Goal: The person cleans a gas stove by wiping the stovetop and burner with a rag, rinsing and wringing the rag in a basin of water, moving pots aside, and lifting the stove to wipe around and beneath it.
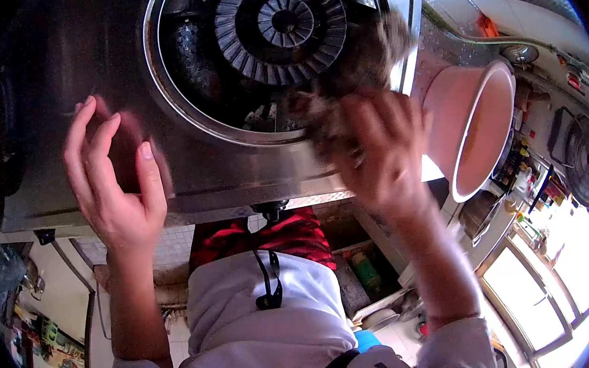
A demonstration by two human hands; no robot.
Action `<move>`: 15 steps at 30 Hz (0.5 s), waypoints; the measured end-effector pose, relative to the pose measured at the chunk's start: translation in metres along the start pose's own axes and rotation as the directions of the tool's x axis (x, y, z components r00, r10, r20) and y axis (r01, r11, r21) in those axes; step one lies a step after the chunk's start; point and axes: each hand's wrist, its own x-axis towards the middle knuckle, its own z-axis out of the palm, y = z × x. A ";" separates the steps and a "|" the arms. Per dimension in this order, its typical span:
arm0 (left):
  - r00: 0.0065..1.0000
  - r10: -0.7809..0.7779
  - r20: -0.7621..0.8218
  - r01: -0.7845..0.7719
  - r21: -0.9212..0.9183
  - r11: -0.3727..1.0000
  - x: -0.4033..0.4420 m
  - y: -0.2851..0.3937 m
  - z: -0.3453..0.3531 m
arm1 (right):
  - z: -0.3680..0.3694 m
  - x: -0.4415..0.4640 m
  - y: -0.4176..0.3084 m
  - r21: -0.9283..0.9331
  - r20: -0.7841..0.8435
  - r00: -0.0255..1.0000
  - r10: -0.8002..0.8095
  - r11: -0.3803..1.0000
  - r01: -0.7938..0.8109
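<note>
A gas stove's steel top [97, 54] lies before me, with a ribbed round burner [285, 21] in a dark recess. A bright metal ring [160, 90] surrounds that recess. My right hand [383, 144] is closed on a bunched, greyish-brown rag [391, 42], smeared by motion. The rag lies over the ring's lower right part and hides it. To the left of the ring, my left hand [117, 171] holds nothing, its fingers apart and slightly curled. Its reflection shows in the steel close by.
A pink bucket [436, 115] stands just right of the stove, near my right hand. A black knob [269, 209] sticks out of the stove's front. Farther right are a dark pan lid [586, 158] and cluttered shelves. A green bottle [365, 270] stands low beneath the counter.
</note>
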 end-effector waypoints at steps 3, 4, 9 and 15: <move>1.000 -0.007 -0.024 0.007 -0.027 1.000 -0.002 0.000 0.001 | -0.004 0.032 0.060 -0.232 -0.110 0.978 -0.180 0.961 0.150; 1.000 -0.002 -0.019 0.002 -0.023 1.000 -0.002 0.000 0.001 | -0.006 0.044 0.070 -0.270 -0.141 0.957 -0.253 0.940 0.209; 1.000 0.009 -0.006 -0.009 0.016 1.000 -0.001 -0.001 -0.001 | -0.006 0.038 0.064 -0.191 -0.129 0.950 -0.283 0.948 0.256; 0.999 -0.019 -0.044 0.017 -0.053 0.998 -0.002 -0.004 0.005 | 0.006 -0.001 -0.036 0.302 -0.029 0.992 -0.126 0.945 0.129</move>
